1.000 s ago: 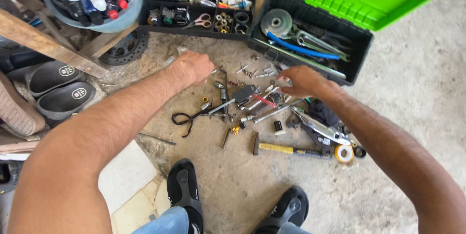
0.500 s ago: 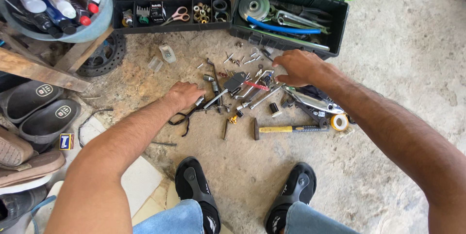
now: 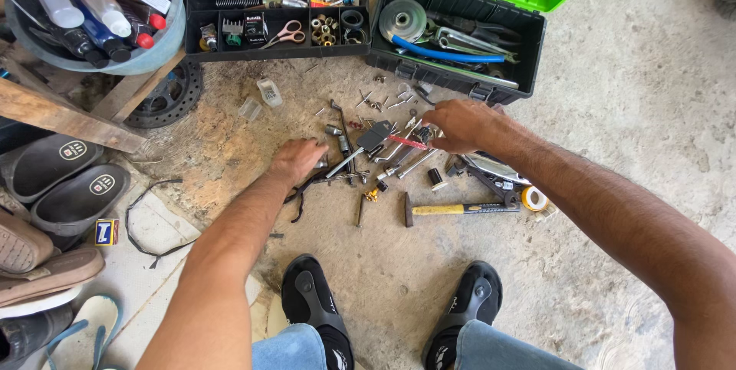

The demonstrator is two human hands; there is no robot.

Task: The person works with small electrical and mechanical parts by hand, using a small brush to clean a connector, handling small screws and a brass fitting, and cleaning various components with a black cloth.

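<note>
My left hand [image 3: 299, 160] lies palm down at the left edge of a scatter of small tools [image 3: 368, 148] on the concrete floor. Its fingers are curled over the black loop-handled pliers [image 3: 296, 195], and what they grip is hidden. My right hand [image 3: 460, 124] reaches in from the right and pinches the end of a thin red-handled tool [image 3: 405, 142] just above the pile. A yellow-handled hammer [image 3: 460, 209] lies nearer to me, below the right forearm.
A black toolbox [image 3: 537, 48] with a green lid stands open behind the pile, with a black compartment tray [image 3: 188, 25] to its left. A bowl of bottles [image 3: 100, 63], a wood plank [image 3: 61, 113], a sprocket [image 3: 165, 98] and sandals [image 3: 69, 178] crowd the left. My shoes [image 3: 314, 301] are near the bottom edge.
My left hand has drawn back from the far side of the pile and come down onto the black pliers. My right hand stayed over the pile and now has the red-handled tool at its fingertips.
</note>
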